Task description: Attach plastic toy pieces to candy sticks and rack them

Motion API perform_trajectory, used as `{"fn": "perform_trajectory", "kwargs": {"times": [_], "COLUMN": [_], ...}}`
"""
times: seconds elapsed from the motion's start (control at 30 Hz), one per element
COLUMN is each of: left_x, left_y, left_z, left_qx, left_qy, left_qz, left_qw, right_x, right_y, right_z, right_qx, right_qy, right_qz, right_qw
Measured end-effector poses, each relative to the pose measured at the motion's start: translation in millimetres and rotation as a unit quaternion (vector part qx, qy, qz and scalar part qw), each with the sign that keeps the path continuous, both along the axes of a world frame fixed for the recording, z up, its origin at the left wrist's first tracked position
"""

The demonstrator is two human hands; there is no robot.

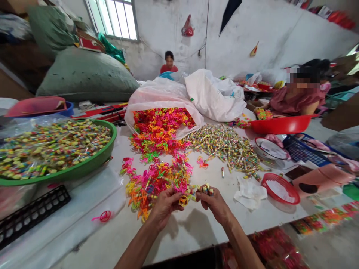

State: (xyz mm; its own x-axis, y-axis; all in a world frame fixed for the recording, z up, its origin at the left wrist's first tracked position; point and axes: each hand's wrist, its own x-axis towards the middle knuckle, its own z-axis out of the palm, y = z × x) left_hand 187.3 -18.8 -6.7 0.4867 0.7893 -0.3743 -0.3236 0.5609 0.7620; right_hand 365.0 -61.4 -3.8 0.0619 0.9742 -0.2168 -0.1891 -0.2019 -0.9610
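My left hand [166, 204] is closed around an orange plastic toy ring [184, 201] just above the white table [190, 228]. My right hand [214, 203] is pinched on a small bundle of wrapped candy sticks [206, 188], and the two hands meet in the middle. Right beyond them lies a heap of neon plastic toys [155, 179] in pink, orange and green. More of these spill from a clear bag [161, 123]. A pile of wrapped candy sticks [227, 145] spreads at the centre right.
A green basin [92, 164] full of bagged candy sits at left, a black tray [30, 215] in front of it. A red lid [280, 188], crumpled white paper [249, 194] and a red bowl [280, 125] are at right. Two people sit at the far side.
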Motion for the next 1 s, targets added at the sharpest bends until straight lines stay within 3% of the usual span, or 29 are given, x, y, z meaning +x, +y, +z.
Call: {"fn": "perform_trajectory", "kwargs": {"times": [0.17,0.4,0.53,0.7,0.87,1.0], "left_x": [3,2,1,1,6,3], "left_y": [-2,-2,-1,-4,-3,5], "left_z": [4.1,8.0,5.2,3.0,17.2,25.6], "left_qx": [0.013,0.012,0.01,0.022,0.075,0.038], "left_qy": [-0.011,-0.017,-0.014,0.0,0.029,-0.006], "left_qz": [-0.038,-0.053,-0.059,-0.059,-0.022,-0.048], "left_qw": [0.999,0.998,0.998,0.998,0.996,0.998], "right_x": [-1,-4,-7,-10,-10,-9], "right_y": [0,6,6,2,-1,3], "right_z": [-1.8,7.3,3.5,6.0,20.0,19.0], "right_qx": [-0.013,-0.053,-0.068,-0.017,0.001,0.008], "right_qy": [0.017,0.066,0.078,0.012,-0.085,-0.062], "right_qz": [-0.003,0.002,0.009,-0.045,-0.063,-0.071], "right_qw": [1.0,0.996,0.995,0.999,0.994,0.995]}}
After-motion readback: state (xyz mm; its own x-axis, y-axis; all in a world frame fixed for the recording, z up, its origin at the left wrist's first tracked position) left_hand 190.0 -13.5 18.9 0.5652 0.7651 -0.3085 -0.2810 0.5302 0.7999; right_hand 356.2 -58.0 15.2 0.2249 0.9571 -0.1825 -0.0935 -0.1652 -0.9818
